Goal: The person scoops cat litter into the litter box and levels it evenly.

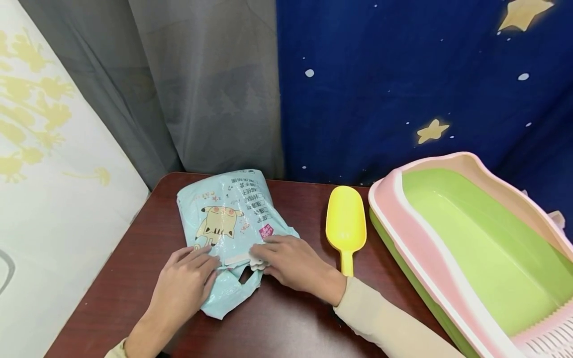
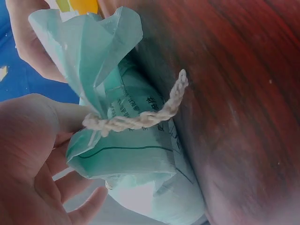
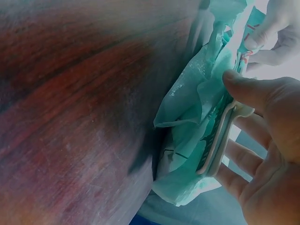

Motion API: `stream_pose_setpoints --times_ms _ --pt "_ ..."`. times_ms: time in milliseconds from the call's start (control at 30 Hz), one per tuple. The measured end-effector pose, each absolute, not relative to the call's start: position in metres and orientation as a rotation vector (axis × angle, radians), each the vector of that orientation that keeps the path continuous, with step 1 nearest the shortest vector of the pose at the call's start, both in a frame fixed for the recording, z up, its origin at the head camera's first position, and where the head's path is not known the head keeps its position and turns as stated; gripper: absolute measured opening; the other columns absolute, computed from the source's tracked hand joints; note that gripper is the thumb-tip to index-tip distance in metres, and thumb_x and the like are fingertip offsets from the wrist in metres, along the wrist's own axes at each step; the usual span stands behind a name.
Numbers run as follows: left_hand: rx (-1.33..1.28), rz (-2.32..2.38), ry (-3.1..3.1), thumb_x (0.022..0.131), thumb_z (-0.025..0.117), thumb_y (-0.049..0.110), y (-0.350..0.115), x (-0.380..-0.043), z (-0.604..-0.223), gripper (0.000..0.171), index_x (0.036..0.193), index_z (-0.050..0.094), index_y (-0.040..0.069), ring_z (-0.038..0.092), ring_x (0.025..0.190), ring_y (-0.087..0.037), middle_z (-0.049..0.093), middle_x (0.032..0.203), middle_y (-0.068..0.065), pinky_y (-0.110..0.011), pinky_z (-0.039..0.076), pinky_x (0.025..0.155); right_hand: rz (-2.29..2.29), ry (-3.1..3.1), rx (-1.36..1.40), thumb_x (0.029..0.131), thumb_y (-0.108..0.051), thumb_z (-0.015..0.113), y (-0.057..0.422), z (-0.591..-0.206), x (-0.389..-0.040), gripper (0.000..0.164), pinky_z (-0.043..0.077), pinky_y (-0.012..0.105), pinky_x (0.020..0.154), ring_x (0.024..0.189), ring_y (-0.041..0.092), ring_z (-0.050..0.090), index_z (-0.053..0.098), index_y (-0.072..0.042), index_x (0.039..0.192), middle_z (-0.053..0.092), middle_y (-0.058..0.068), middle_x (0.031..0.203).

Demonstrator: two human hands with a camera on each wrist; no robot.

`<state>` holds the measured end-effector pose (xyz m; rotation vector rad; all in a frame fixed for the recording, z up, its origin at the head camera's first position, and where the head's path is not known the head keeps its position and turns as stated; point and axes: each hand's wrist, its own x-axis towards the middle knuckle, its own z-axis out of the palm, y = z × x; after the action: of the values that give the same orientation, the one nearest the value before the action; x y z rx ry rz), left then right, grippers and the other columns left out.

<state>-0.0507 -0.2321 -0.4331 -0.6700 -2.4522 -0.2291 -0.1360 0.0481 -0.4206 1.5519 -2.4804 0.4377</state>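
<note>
On the table lies a light blue plastic bag [image 1: 241, 233] printed with a cartoon cat, its folded end and cut-out handle toward me. My left hand [image 1: 183, 278] pinches that folded end at its left, fingers on top and thumb at the near edge. My right hand [image 1: 295, 258] grips a white bag clip [image 1: 258, 263] at the fold's right side. The right wrist view shows the clip's long bars [image 3: 224, 140] lying along the bag under my fingers. A braided cord [image 2: 145, 120] sticks out near my left thumb in the left wrist view.
Right of the bag, a yellow scoop [image 1: 346, 219] lies with its handle toward me. A green and pink litter box [image 1: 416, 228] stands at the right. Grey and dark blue curtains [image 1: 358, 99] hang behind the brown table [image 1: 147, 233]; a white panel [image 1: 67, 209] borders its left side.
</note>
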Motion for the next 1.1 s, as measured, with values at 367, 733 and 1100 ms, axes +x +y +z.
stream_pose_setpoints --times_ms 367,733,1100 --pt "-0.670 -0.269 -2.450 0.077 0.087 -0.001 -0.234 -0.058 -0.431 0.017 0.091 0.079 0.004 0.080 0.092 -0.030 0.080 0.090 -0.009 -0.058 0.059 0.091 0.400 -2.552 1.518 0.101 -0.021 0.082 0.040 -0.419 -0.143 0.030 0.058 0.033 0.096 0.112 0.016 0.072 0.075 -0.020 0.130 0.079 -0.002 0.122" --pt "-0.634 -0.300 -2.472 0.082 0.084 0.001 -0.230 -0.061 -0.430 0.011 0.090 0.078 0.005 0.077 0.082 -0.023 0.079 0.090 -0.005 -0.057 0.060 0.092 0.490 -2.673 1.477 0.106 -0.023 0.075 0.043 -0.415 -0.149 0.028 0.062 0.040 0.088 0.114 0.017 0.073 0.076 -0.022 0.134 0.078 -0.002 0.129" --pt "-0.620 -0.262 -2.483 0.083 0.087 0.007 -0.229 -0.062 -0.428 0.012 0.093 0.081 0.005 0.078 0.084 -0.026 0.079 0.090 -0.007 -0.055 0.062 0.086 0.533 -2.765 1.488 0.109 -0.022 0.070 0.037 -0.407 -0.156 0.021 0.057 0.035 0.075 0.092 0.018 0.068 0.072 -0.018 0.130 0.078 -0.002 0.112"
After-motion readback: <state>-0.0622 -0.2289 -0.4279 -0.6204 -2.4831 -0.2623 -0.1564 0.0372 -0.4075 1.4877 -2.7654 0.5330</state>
